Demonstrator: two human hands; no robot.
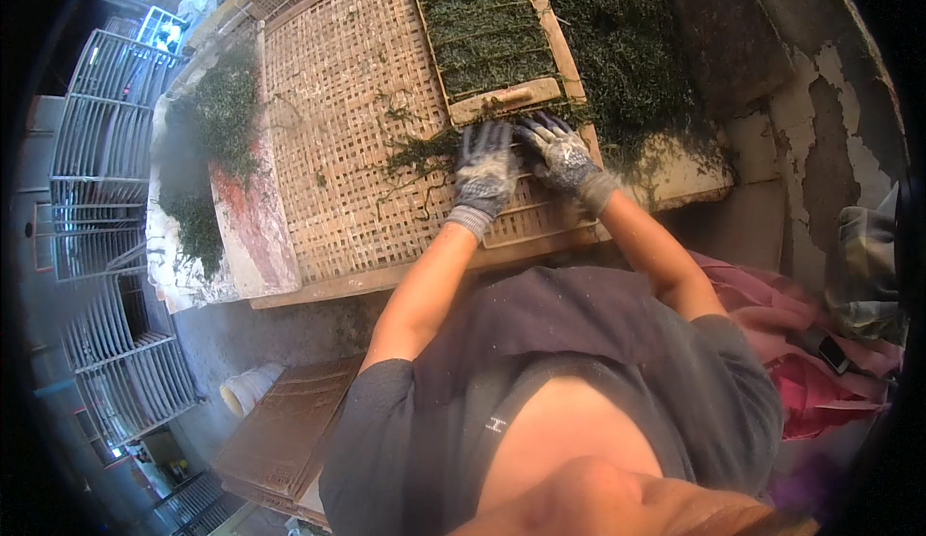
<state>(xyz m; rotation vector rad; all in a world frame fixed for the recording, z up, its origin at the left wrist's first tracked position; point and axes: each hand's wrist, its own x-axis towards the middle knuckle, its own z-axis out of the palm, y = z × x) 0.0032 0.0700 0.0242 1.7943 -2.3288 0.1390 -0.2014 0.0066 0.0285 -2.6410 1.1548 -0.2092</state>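
Observation:
Both my hands wear grey work gloves. My left hand (485, 167) lies over loose dark green strands (420, 157) on a woven bamboo tray (338, 102), its fingers stretched forward and slightly blurred. Close beside it, my right hand (561, 157) reaches to the near end of a wooden frame (506, 100), fingers extended and apart, with some tips among green bits. Inside that frame, a layer of the green strands (487, 29) is crossed by thin slats. Whether any strands are under my palms is hidden.
A heap of green strands (627, 44) lies right of the frame, and another pile (227, 111) lies left of the tray. Metal racks (101, 160) stand at the left. Flattened cardboard (289, 420) is below the table, and pink cloth (772, 333) is at the right.

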